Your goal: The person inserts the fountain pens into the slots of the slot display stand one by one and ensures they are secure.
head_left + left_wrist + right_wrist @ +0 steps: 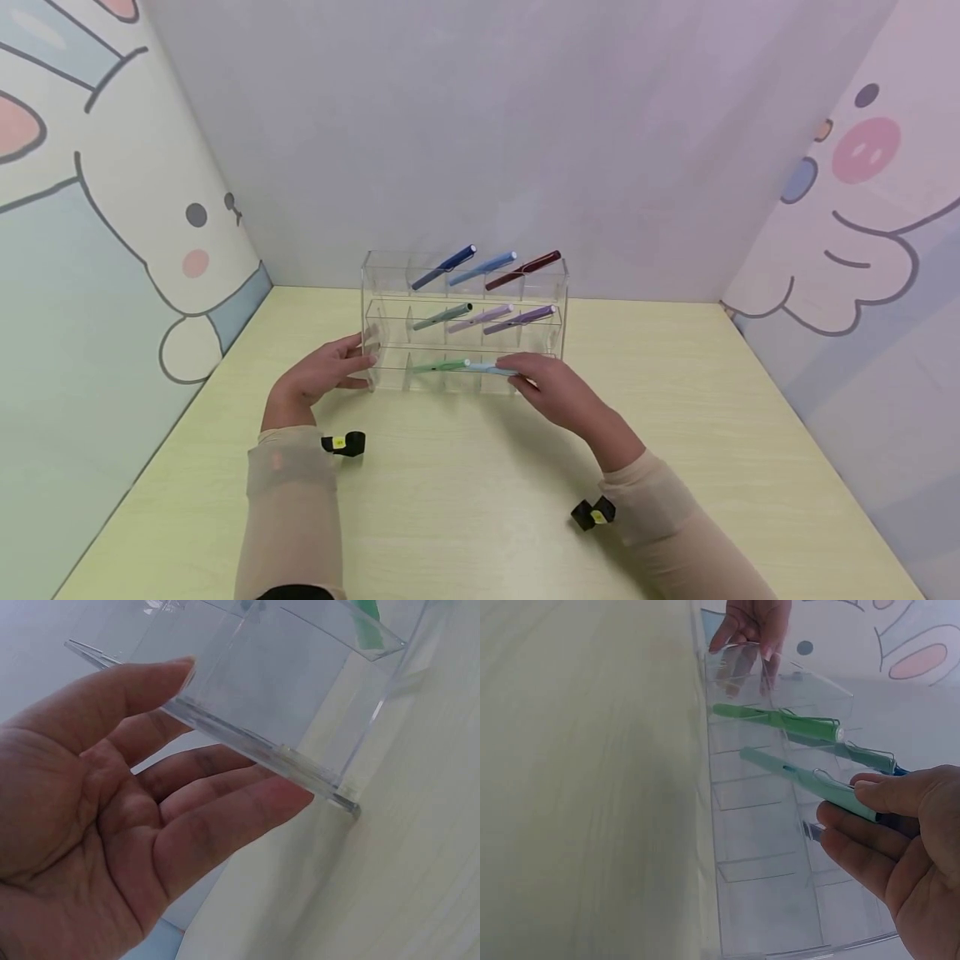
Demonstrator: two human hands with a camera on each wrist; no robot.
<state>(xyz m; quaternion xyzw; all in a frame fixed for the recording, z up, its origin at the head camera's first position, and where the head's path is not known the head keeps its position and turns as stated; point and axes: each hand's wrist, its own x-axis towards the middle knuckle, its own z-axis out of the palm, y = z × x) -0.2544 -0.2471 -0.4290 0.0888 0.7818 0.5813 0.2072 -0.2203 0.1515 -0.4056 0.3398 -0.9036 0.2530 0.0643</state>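
Observation:
A clear acrylic pen rack (566, 321) with three tiers stands on the table, pens leaning in its slots. My left hand (322, 373) grips the rack's left side panel (259, 746), thumb on one face and fingers on the other. At the bottom tier, my right hand (551, 387) pinches the upper end of a pale blue-green pen (802, 777) between thumb and fingers. That pen's lower end slants into the slot beside a green pen (780, 720), which rests in the same tier.
A dark blue pen (444, 267), a light blue pen (482, 269) and a dark red pen (523, 270) lean in the top tier. The middle tier holds a grey-green pen (442, 317), a lilac pen (480, 319) and a purple pen (519, 320). A wall (480, 150) rises behind.

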